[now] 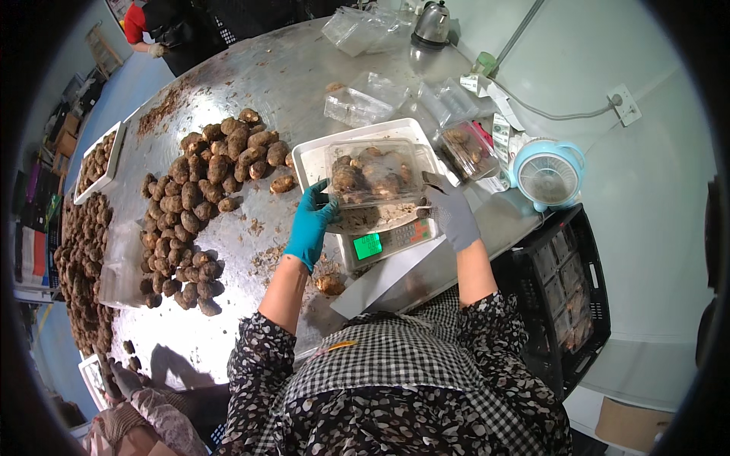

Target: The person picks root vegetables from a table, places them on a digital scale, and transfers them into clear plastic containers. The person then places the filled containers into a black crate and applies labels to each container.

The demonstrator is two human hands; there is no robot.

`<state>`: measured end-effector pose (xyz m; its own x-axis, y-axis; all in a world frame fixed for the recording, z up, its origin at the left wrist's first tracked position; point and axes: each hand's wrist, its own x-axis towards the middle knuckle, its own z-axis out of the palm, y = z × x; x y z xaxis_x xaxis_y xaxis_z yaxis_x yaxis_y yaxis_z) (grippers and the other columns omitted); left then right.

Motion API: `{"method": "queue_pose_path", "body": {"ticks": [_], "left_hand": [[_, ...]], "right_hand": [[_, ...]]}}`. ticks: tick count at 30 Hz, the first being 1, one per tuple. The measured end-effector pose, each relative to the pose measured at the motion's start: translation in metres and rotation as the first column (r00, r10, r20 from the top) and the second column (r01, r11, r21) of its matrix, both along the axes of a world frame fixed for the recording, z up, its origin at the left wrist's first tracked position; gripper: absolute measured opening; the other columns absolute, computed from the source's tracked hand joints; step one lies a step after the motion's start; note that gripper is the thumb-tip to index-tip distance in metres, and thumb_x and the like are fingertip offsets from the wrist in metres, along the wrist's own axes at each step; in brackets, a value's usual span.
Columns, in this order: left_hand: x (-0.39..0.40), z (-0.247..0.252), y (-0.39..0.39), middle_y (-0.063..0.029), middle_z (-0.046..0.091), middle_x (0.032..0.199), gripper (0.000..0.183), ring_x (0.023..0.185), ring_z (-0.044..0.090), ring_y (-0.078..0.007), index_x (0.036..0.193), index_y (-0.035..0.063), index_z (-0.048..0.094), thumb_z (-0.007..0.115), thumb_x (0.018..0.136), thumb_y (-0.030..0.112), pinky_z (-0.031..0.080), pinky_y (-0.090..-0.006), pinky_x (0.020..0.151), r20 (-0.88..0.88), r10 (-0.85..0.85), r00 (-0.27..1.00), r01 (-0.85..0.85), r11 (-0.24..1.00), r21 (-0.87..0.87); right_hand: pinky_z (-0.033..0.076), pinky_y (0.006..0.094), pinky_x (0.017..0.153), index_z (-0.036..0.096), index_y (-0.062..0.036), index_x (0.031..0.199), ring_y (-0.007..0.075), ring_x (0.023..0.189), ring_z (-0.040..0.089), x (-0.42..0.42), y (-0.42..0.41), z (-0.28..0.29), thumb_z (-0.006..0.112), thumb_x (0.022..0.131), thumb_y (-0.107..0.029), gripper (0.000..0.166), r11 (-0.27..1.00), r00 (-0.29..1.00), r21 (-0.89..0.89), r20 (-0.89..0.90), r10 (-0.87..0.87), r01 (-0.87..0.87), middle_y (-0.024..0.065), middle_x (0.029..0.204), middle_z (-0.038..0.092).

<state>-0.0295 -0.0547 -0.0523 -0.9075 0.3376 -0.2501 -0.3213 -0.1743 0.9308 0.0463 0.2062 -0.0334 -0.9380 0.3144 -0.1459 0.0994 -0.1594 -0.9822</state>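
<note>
A clear plastic clamshell box (373,171) filled with brown taro corms sits over the white tray (311,151) of a digital scale. My left hand (312,222), in a teal rubber glove, grips the box's near left corner. At its right end my right hand (450,214), in a grey knit glove, has its fingers at the box edge. Below the tray the scale's display (367,246) glows green beside its keypad (412,232). Another packed clear box (467,149) rests just right of the tray. One loose taro (329,284) lies near my left forearm.
Heaped taros (194,188) cover the table's left side, near stacked clear boxes (122,265). Empty clamshells (365,100), a steel kettle (432,25) and a blue fan (547,174) stand farther back. A black crate (570,302) holds packed boxes at right. Co-workers' gloved hands (157,50) appear leftward.
</note>
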Motion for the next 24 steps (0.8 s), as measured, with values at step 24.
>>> {"method": "queue_pose_path", "body": {"ticks": [24], "left_hand": [[0.125, -0.008, 0.099, -0.0045, 0.058, 0.108, 0.045, 0.094, 0.056, -0.015, 0.12, 0.004, 0.05, 0.06, 0.079, -0.01, 0.047, -0.0288, 0.083, -0.158, -0.353, 0.922, 0.374, 0.919, 0.125]], "right_hand": [[0.042, 0.0348, 0.096, 0.042, -0.0057, 0.13, 0.0198, 0.114, 0.05, 0.098, -0.036, -0.024, 0.057, 0.09, -0.023, 0.046, 0.701, 0.851, -0.713, -0.38, -0.363, -0.02, 0.0067, 0.123, 0.053]]}}
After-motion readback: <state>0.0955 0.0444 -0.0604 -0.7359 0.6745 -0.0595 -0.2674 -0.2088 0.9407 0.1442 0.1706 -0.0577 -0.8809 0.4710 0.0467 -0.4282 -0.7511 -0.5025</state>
